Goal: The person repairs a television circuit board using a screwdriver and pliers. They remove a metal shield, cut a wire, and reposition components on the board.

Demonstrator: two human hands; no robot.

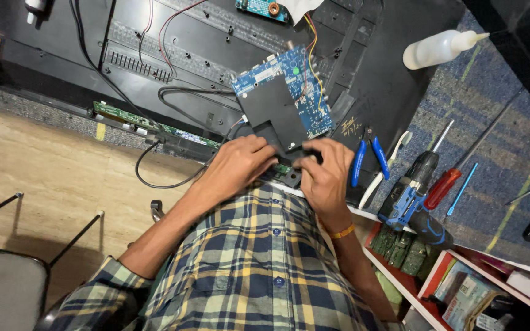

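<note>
While both hands pinch it, left hand [240,162], right hand [325,171] — blue circuit board [289,92] tilted.

Just beyond the hands — blue circuit board [289,86] on black back panel [173,37]; right of the right hand [325,175] blue-handled pliers [369,160], blue-and-black drill [413,197], red-handled screwdriver [444,184]; below — blue, yellow and white plaid shirt [246,263].

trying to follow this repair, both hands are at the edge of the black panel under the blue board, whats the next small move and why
Probably a gentle press or wiggle with both thumbs: the left hand and right hand both pinch a small green strip at the near edge of the black panel, just below the blue circuit board. What the fingers grip is hidden.
</note>
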